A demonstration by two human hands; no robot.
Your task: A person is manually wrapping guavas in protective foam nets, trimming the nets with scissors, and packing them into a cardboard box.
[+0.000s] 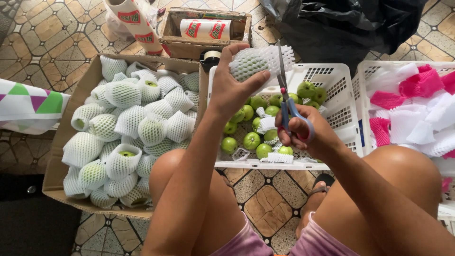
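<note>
Scissors (287, 90) with blue and pink handles stand nearly upright in the right hand (308, 130), whose grip is clenched through the loops; the blades reach up to the loose end of a white foam net sleeve (272, 58). That sleeve wraps a green fruit (247, 64), which the left hand (232, 87) grasps from below, thumb on one side and fingers curled over the top, above the near corner of a white plastic crate (332, 80). Bare green fruits (251, 140) and scraps of net lie inside this crate. Just left of it, a cardboard box (78, 95) on the tiled floor (52, 42) holds many net-wrapped fruits (128, 121). To the right, another white crate (367, 76) is piled with pink and white foam nets (412, 109).
</note>
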